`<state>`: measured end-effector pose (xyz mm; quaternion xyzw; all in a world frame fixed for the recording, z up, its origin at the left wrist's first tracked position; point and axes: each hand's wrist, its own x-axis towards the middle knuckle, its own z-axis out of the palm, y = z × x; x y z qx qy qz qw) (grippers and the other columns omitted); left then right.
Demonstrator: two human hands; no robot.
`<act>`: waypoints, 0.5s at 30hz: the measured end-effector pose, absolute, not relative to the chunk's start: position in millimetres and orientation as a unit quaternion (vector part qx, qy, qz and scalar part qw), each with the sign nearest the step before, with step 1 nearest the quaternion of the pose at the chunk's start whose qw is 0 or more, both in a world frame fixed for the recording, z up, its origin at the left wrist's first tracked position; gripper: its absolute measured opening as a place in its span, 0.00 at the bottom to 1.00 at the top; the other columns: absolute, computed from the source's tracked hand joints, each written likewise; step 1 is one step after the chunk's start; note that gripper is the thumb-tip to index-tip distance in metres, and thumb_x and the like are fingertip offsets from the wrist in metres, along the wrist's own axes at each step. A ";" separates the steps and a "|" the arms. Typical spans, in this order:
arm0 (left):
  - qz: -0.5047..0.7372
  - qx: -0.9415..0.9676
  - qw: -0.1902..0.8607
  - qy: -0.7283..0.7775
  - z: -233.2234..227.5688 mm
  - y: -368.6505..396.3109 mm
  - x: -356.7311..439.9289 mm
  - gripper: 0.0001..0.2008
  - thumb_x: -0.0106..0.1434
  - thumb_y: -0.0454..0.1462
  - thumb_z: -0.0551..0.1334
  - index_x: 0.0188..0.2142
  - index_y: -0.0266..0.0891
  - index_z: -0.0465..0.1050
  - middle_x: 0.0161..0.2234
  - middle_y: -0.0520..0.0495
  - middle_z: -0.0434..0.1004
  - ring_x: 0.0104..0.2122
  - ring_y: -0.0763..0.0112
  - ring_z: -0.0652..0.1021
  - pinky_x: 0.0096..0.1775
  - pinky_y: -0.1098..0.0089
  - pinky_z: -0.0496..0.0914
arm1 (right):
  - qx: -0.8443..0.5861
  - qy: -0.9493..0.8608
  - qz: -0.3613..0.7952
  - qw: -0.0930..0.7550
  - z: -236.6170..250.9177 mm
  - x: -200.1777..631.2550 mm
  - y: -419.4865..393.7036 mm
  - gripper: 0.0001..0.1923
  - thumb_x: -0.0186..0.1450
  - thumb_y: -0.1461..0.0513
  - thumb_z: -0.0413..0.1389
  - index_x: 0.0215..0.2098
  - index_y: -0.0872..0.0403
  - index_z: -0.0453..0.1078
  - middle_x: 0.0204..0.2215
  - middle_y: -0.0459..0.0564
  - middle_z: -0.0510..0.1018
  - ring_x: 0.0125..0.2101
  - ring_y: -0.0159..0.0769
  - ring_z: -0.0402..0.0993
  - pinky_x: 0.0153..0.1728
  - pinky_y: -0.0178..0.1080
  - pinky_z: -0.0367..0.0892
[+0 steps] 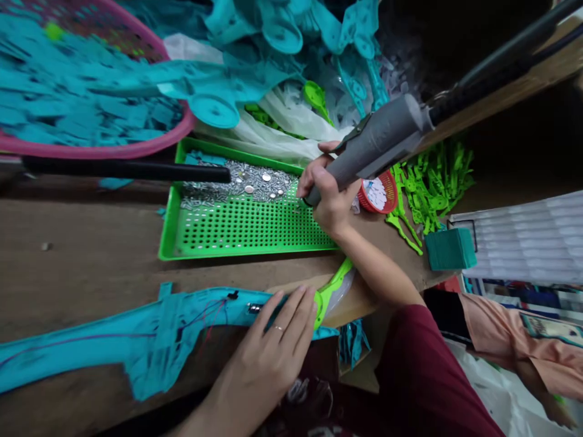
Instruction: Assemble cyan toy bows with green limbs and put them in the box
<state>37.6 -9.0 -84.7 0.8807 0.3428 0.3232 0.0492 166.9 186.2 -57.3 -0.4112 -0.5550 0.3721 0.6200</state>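
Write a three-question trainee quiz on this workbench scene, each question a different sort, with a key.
1. True or false: the right hand holds the grey cylindrical power tool.
2. The left hand rests on: A) the long teal plastic frame; B) the small red basket; C) the pink round basket.
3. Fill in: the silver screws lie in the ____ perforated plastic tray.

Key: 1 true; 2 A; 3 green.

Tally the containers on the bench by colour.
Green perforated plastic tray holding silver screws: 1
Pink round plastic basket holding teal pieces: 1
Small red plastic basket holding white bits: 1
Total: 3
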 end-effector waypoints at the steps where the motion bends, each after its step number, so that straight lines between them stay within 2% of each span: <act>1: 0.318 0.881 0.052 0.347 -83.0 -9.5 36.7 0.21 0.71 0.29 0.47 0.56 0.25 0.73 0.59 0.33 0.76 0.59 0.52 0.75 0.64 0.51 0.63 | -0.416 -0.552 0.372 0.619 -58.0 168.3 185.2 0.27 0.58 0.43 0.63 0.44 0.46 0.59 0.19 0.33 0.65 0.15 0.29 0.65 0.21 0.37 0.66; 8: 0.314 0.882 0.057 0.347 -83.5 -13.2 36.5 0.21 0.69 0.29 0.49 0.56 0.25 0.73 0.59 0.32 0.76 0.58 0.53 0.75 0.63 0.53 0.64 | -0.429 -0.556 0.365 0.612 -57.6 164.7 189.6 0.26 0.57 0.43 0.63 0.42 0.47 0.61 0.19 0.34 0.64 0.15 0.27 0.65 0.20 0.36 0.65; 11: 0.322 0.877 0.070 0.349 -88.9 -12.0 35.2 0.19 0.70 0.30 0.53 0.57 0.27 0.72 0.59 0.33 0.75 0.60 0.52 0.74 0.64 0.52 0.64 | -0.431 -0.534 0.346 0.640 -31.5 165.6 171.0 0.21 0.59 0.48 0.61 0.43 0.47 0.61 0.18 0.34 0.64 0.15 0.28 0.64 0.19 0.35 0.65; 15: 0.344 0.885 0.074 0.306 -97.2 -6.4 30.7 0.19 0.69 0.28 0.55 0.58 0.26 0.71 0.59 0.32 0.76 0.60 0.52 0.75 0.62 0.54 0.68 | -0.388 -0.513 0.352 0.680 7.6 181.8 100.3 0.13 0.61 0.57 0.58 0.43 0.46 0.63 0.18 0.35 0.65 0.14 0.27 0.61 0.14 0.32 0.62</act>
